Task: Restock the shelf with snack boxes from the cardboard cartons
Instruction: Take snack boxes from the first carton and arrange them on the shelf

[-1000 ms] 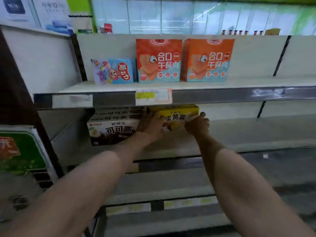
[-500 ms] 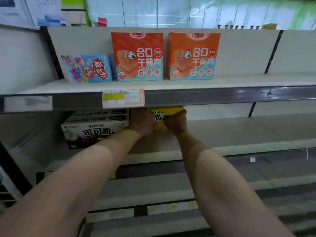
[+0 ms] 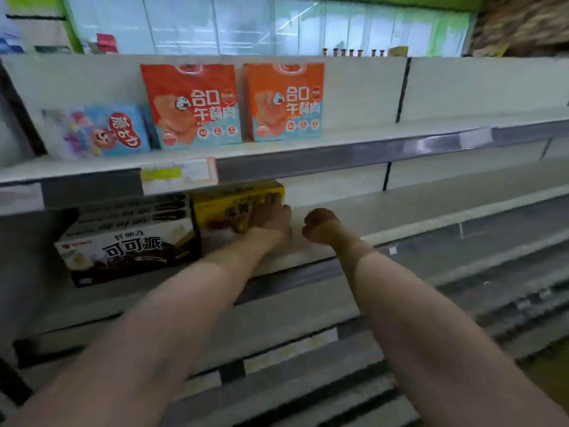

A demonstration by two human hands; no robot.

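Note:
A yellow snack box point(image 3: 221, 208) stands on the middle shelf point(image 3: 415, 208), right beside a stack of white-and-brown cocoa pie boxes point(image 3: 129, 245). My left hand point(image 3: 268, 220) lies flat against the front right part of the yellow box, fingers stretched up over its face. My right hand point(image 3: 320, 224) is just right of the box, clear of it, with its fingers curled and nothing in them. No cardboard carton is in view.
On the upper shelf stand two tall orange boxes point(image 3: 191, 103) point(image 3: 284, 100) and a low blue box point(image 3: 101, 131). A price tag point(image 3: 180, 175) hangs on that shelf's front rail. Bare shelf boards run to the right and below.
The yellow box has gone deeper onto the shelf beside the cocoa pie stack. My right hand has come off it and moved right; my left hand stays on its front.

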